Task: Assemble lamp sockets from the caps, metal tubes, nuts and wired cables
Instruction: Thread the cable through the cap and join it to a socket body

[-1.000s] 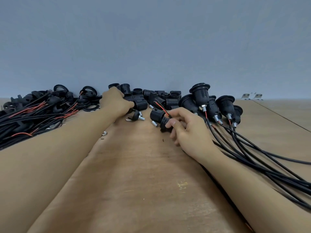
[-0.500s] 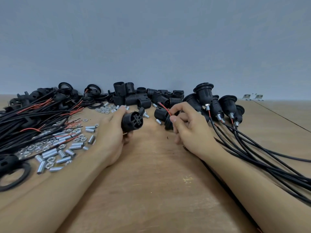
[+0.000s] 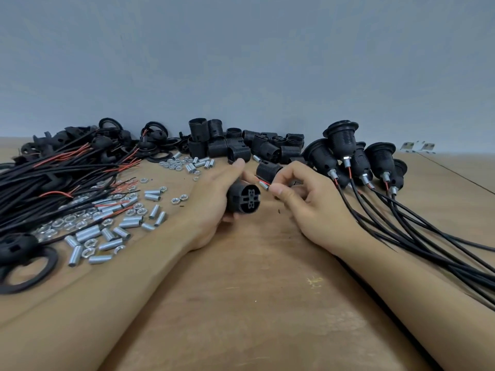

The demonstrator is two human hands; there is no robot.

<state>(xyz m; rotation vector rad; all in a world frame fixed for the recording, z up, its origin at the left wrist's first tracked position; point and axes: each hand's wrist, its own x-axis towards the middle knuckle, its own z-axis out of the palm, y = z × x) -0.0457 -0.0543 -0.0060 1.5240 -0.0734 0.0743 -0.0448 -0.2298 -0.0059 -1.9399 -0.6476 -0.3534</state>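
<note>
socket body (image 3: 245, 198) in left hand (image 3: 214, 199)

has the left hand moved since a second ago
Yes. The left hand was back at the pile of loose socket bodies by the wall; it has pulled back toward the person and now holds one black socket body near the right hand.

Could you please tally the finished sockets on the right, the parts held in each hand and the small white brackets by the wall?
Finished sockets with cables: 5
Socket body in left hand: 1
Wired cable in right hand: 1
White brackets: 2
Total: 9
</note>
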